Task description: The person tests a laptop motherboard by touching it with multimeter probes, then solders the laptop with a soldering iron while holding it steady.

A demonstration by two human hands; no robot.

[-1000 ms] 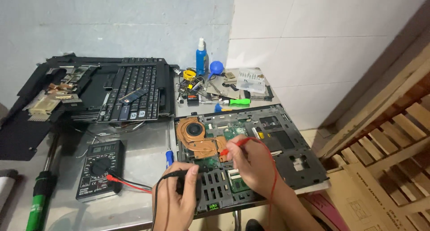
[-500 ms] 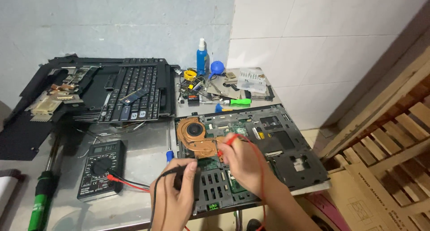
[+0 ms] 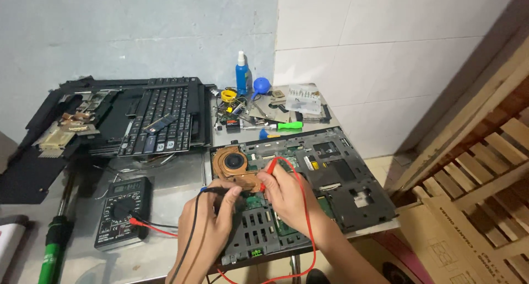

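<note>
An opened laptop base with a bare circuit board and a copper cooling fan lies on the metal table. My left hand grips a black probe with a black lead, its tip beside the fan. My right hand pinches a red probe with a red lead, its tip on the board just below the fan. Both leads run to a black multimeter at the left.
A detached keyboard and dismantled laptop parts lie at the back left. A blue bottle, a blue blower bulb and a green-handled screwdriver sit behind the board. A green-handled tool lies front left. Wooden slats stand right.
Both hands have shifted left along the board. The red probe tip went from near the middle of the board to just below the copper fan, and the black probe closed in beside it.
</note>
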